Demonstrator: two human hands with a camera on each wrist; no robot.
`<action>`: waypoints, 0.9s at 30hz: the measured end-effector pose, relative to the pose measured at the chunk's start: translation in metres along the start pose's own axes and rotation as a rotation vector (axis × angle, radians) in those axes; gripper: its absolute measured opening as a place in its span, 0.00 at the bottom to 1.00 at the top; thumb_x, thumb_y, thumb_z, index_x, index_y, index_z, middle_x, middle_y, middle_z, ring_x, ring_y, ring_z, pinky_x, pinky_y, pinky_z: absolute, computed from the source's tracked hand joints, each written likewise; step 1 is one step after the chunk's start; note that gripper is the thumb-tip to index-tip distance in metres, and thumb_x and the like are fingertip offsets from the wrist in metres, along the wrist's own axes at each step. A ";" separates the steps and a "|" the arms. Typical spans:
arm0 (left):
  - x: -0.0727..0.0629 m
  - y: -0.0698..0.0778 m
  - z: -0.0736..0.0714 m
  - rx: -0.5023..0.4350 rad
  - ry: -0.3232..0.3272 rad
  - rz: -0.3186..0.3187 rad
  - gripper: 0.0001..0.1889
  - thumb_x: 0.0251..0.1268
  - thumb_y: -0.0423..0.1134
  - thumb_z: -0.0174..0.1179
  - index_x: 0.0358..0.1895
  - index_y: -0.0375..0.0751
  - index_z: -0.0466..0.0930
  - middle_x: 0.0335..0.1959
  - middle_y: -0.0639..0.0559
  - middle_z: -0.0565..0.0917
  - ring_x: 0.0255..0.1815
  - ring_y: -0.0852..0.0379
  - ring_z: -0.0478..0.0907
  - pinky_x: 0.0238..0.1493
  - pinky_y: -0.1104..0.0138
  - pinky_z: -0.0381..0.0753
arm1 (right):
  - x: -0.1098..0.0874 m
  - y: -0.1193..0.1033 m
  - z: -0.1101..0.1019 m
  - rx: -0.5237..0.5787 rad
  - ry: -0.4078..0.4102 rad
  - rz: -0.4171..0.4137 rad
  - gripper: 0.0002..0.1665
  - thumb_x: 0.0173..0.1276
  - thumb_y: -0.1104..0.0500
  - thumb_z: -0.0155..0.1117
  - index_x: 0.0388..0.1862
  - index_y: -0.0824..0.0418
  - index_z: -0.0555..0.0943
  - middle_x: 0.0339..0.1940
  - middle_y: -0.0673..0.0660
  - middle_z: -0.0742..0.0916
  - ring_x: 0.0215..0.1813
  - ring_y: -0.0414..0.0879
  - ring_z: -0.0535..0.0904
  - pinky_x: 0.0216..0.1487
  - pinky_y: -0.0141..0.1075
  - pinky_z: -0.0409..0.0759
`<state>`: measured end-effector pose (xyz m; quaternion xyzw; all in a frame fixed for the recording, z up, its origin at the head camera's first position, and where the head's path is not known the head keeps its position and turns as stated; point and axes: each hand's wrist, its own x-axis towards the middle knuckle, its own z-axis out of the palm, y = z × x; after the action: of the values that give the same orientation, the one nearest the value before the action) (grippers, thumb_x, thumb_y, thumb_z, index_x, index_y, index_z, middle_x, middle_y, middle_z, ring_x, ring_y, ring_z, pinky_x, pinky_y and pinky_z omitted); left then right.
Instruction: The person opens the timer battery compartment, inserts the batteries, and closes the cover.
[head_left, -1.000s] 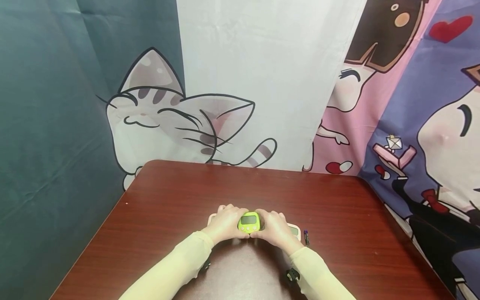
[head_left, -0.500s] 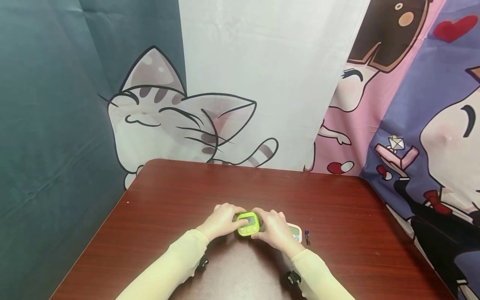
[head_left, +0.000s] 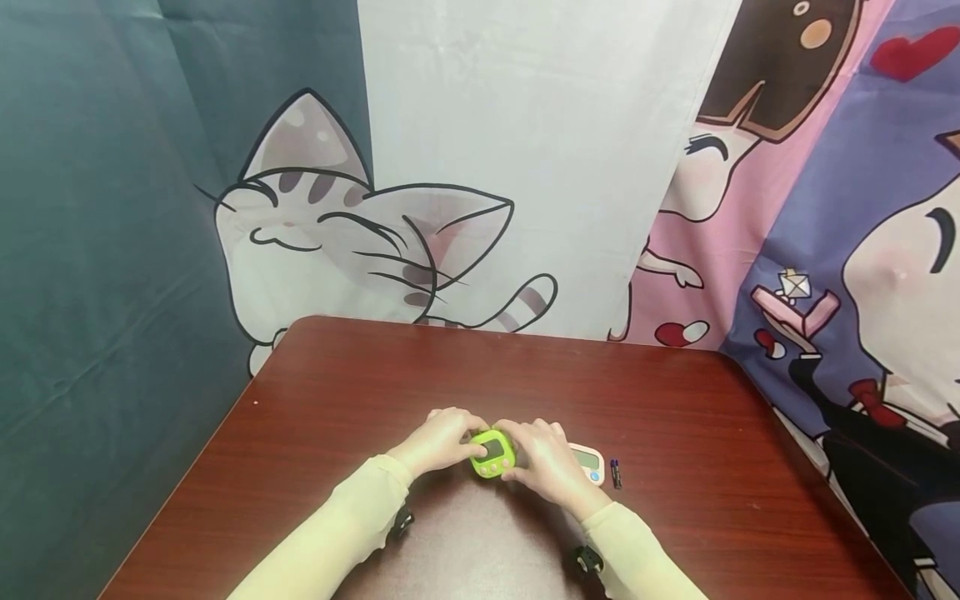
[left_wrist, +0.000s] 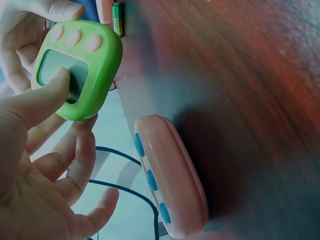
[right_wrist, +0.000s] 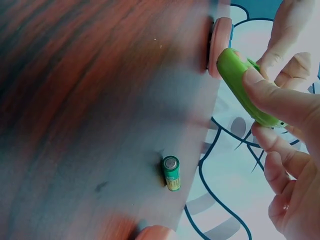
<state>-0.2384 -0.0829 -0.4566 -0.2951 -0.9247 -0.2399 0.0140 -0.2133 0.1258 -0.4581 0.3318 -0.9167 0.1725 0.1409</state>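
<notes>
A bright green digital timer (head_left: 492,454) with a grey screen and three pale buttons is held tilted between both hands. My left hand (head_left: 438,442) pinches its left side, the thumb lying across the screen and fingers behind, as the left wrist view shows. At the opposite side my right hand (head_left: 546,461) grips the timer, its thumb (right_wrist: 265,92) along the edge and a finger underneath. In the left wrist view, a pink timer (left_wrist: 172,175) with blue buttons stands below my left fingers. The left hand hides it in the head view.
Right of my right hand lies a second pink-rimmed timer (head_left: 591,463), partly covered by that hand. Beside it is a small green-and-gold battery (right_wrist: 171,172). Everything rests on a dark red wooden table (head_left: 360,375) with cartoon-printed curtains (head_left: 525,125) behind.
The green timer has shifted slightly left and toward me and turned at a tilt. My left thumb has moved from its lower edge onto the screen. The right-hand pink timer shows more.
</notes>
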 end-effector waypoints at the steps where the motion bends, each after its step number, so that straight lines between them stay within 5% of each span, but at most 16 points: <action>1: 0.000 0.000 0.000 0.000 0.000 0.008 0.12 0.54 0.46 0.68 0.43 0.51 0.85 0.31 0.63 0.83 0.36 0.58 0.78 0.40 0.59 0.68 | 0.000 -0.001 -0.001 0.009 -0.005 -0.003 0.41 0.38 0.53 0.83 0.55 0.48 0.76 0.39 0.43 0.86 0.35 0.42 0.70 0.39 0.38 0.61; 15: -0.007 0.006 -0.002 0.094 0.057 0.104 0.09 0.56 0.46 0.67 0.38 0.51 0.81 0.31 0.62 0.79 0.34 0.63 0.75 0.43 0.60 0.72 | -0.003 -0.001 -0.003 0.069 -0.056 0.022 0.41 0.42 0.54 0.81 0.57 0.47 0.74 0.45 0.43 0.83 0.40 0.42 0.73 0.41 0.38 0.63; 27: -0.013 0.007 -0.002 0.136 0.213 0.218 0.12 0.55 0.44 0.68 0.41 0.51 0.78 0.38 0.61 0.80 0.43 0.61 0.76 0.54 0.57 0.70 | -0.007 -0.001 -0.008 0.121 -0.020 0.057 0.32 0.46 0.49 0.79 0.52 0.51 0.78 0.38 0.43 0.83 0.37 0.40 0.72 0.40 0.38 0.64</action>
<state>-0.2239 -0.0864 -0.4540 -0.3651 -0.8946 -0.2035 0.1578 -0.2060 0.1321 -0.4534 0.3149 -0.9151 0.2282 0.1067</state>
